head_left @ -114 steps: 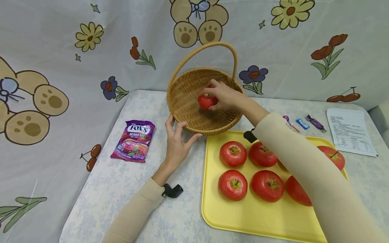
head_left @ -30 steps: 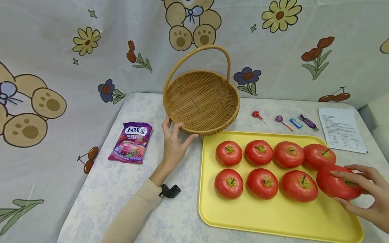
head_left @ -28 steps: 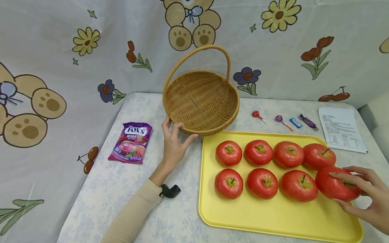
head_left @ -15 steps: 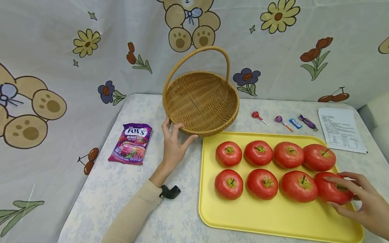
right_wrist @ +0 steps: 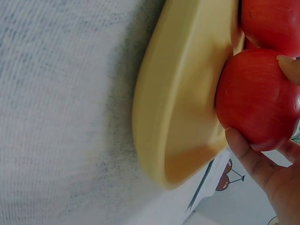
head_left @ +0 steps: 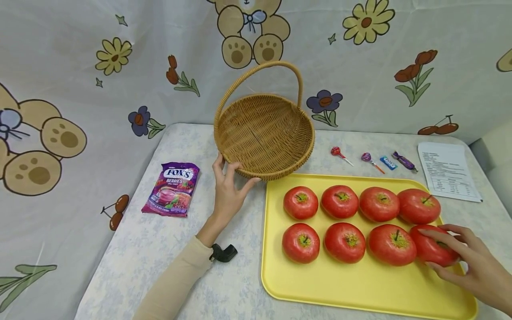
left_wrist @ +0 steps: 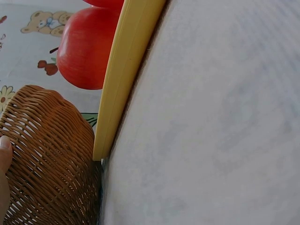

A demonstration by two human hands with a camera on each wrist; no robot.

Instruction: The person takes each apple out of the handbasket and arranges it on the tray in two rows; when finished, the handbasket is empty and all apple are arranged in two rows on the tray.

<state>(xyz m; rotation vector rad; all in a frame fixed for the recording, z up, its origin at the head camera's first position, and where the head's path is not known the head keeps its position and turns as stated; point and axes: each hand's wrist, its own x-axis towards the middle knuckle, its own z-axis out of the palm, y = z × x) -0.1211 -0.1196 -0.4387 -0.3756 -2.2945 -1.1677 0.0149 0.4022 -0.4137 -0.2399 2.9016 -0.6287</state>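
My left hand (head_left: pixel 230 191) holds the front left rim of a round wicker basket (head_left: pixel 264 133) with a tall handle. The basket tilts so its bare inside shows, and its woven side (left_wrist: pixel 51 159) fills the lower left of the left wrist view. At the right end of a yellow tray (head_left: pixel 352 289), my right hand (head_left: pixel 470 255) grips a red apple (head_left: pixel 430 249) between thumb and fingers. In the right wrist view this apple (right_wrist: pixel 258 98) sits low in the tray against its neighbour. Several other red apples (head_left: pixel 344 242) stand there in two rows.
A purple Fox's candy bag (head_left: pixel 172 190) lies left of the basket. Behind the tray are a red lollipop (head_left: pixel 337 152), a purple lollipop (head_left: pixel 367 158), a blue-wrapped sweet (head_left: pixel 388 162), a purple-wrapped sweet (head_left: pixel 405 161) and a printed sheet (head_left: pixel 450 171). A patterned cloth (head_left: pixel 168 66) hangs behind.
Earliest, my right hand held an apple inside the basket. It then moved to the tray's right end with an apple and has since slid it left against the front row. My left hand stayed put.
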